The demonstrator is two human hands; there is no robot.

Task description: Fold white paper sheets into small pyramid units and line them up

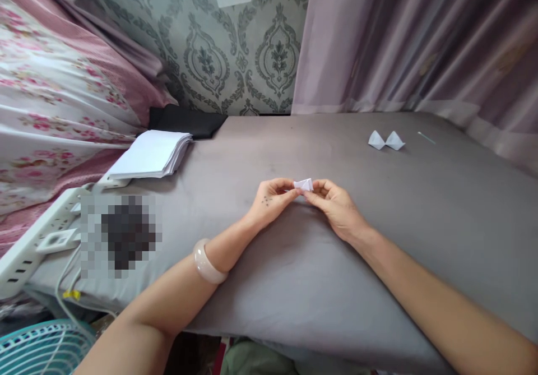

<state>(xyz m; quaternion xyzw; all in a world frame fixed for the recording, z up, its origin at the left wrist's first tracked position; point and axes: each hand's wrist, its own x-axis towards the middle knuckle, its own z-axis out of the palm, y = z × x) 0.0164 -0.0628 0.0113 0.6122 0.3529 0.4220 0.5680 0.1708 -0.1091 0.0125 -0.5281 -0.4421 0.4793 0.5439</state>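
Note:
Between my two hands, above the middle of the grey-covered table [252, 274], is a small piece of folded white paper [303, 185]. My left hand [275, 197] pinches its left end between thumb and fingers; a pale bangle sits on that wrist. My right hand [334, 204] grips the paper's right end, thumb in front and fingers behind. The fingertips hide part of the folds. Farther back on the right stand two folded white paper shapes [385, 140] with pointed tops, side by side.
A stack of white paper [151, 153] lies at the left, with a flat black item [187, 121] behind it. Along the left edge runs a white power strip [25, 251] with cables. A thin stick [427, 137] lies far right. A turquoise fan [42, 341] stands below left.

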